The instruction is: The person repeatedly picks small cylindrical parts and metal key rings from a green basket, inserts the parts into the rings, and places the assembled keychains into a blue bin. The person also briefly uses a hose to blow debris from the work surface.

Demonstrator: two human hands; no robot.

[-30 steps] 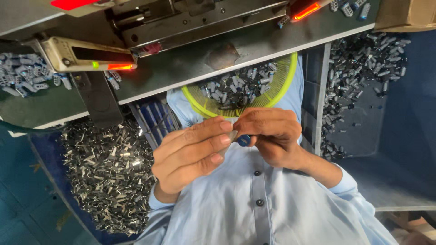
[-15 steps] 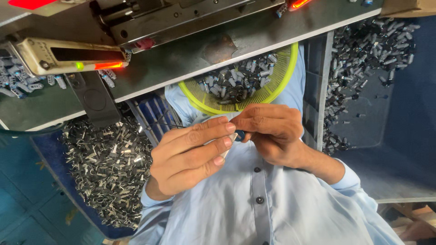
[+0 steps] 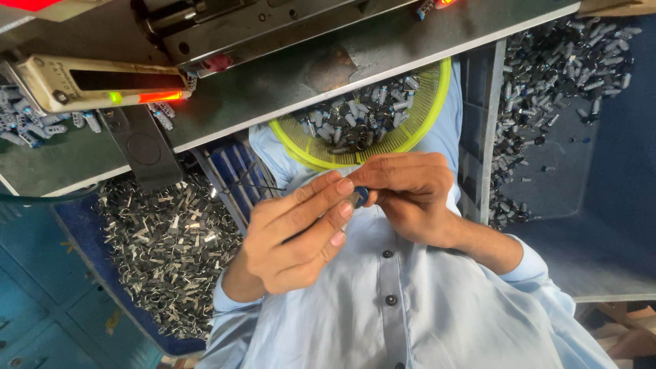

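Head view: the picture looks down the person's pale blue buttoned shirt (image 3: pixel 410 314), so the scene appears upside down. A small dark blue round part (image 3: pixel 361 196) sits between the two hands, just in front of the chest; most of it is hidden by fingertips and its shape is hard to make out. Which hand is which follows picture position here. The left hand (image 3: pixel 301 232) has its fingers stretched toward the part, its grip pinched closed on it with thumb under and forefinger over. The right hand (image 3: pixel 410 191) curls in a loose fist, its grip closed on the same part from the other side. Just beyond the hands, a round yellow-green mesh basket (image 3: pixel 424 116) holds small glossy cylinders. A blue bin (image 3: pixel 89 273) holds dull metal clips. The grey surface (image 3: pixel 273 96) carries a cream device (image 3: pixel 96 82) with an orange light, cut off at the edge.
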